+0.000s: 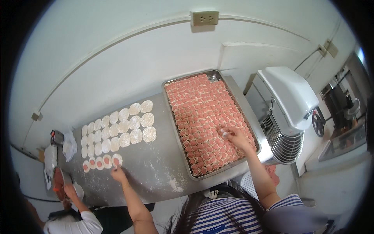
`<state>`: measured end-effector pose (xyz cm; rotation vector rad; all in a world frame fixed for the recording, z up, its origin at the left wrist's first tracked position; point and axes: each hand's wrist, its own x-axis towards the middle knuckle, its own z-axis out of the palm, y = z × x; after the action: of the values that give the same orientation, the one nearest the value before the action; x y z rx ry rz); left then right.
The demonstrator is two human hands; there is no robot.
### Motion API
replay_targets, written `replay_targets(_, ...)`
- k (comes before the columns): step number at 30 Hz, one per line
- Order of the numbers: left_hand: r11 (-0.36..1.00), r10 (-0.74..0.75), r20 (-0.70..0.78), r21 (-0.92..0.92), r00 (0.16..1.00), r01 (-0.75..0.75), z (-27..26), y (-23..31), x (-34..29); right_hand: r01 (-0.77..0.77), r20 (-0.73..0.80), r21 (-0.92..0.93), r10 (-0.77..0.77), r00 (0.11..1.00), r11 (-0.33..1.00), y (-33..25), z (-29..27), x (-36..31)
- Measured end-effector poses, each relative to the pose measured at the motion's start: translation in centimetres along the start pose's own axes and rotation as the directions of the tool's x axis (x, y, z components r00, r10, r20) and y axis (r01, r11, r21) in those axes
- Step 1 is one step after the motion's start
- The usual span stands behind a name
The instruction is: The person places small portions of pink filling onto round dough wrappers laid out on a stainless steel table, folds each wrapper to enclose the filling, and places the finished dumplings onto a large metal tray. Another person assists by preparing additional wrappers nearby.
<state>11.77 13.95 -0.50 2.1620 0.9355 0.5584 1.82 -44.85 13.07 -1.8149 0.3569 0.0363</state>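
Note:
My left hand [119, 175] reaches the right end of a short row of round dough wrappers, each with a lump of pink meat filling. Its fingers pinch the near edge of the last filled wrapper [116, 160]. Over a large metal tray [188, 170], my right hand [237, 139] has its fingers closed around a small pale-edged dumpling [224, 135]; the fingers partly hide it. Tight rows of open-topped dumplings [202, 113] with pink meat fill most of that tray. Behind the filled row lie three rows of plain floured wrappers [124, 126].
At the left, a co-worker's hand [70, 192] is at a container of pink meat [59, 181]. A plastic bag [69, 146] lies on the steel table [156, 163], which has scattered flour. A white mixer [288, 97] with a wire guard stands right of the tray.

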Motion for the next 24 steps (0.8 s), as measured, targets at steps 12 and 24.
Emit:
replay_targets(12, -0.061, 0.101, 0.604, -0.789, 0.79, 0.611, -3.4, 3.3, -12.2, -0.025, 0.417, 0.142, -0.037, 0.908, 0.989, 1.4, 16.0, -5.8)
replay_targets(24, 0.064, 0.055, 0.778, -0.628, 0.625, 0.776, -7.1, 6.1, -25.9, -0.375, 0.5, 0.54, 0.071, 0.863, 0.754, 2.5, 25.2, -8.5)
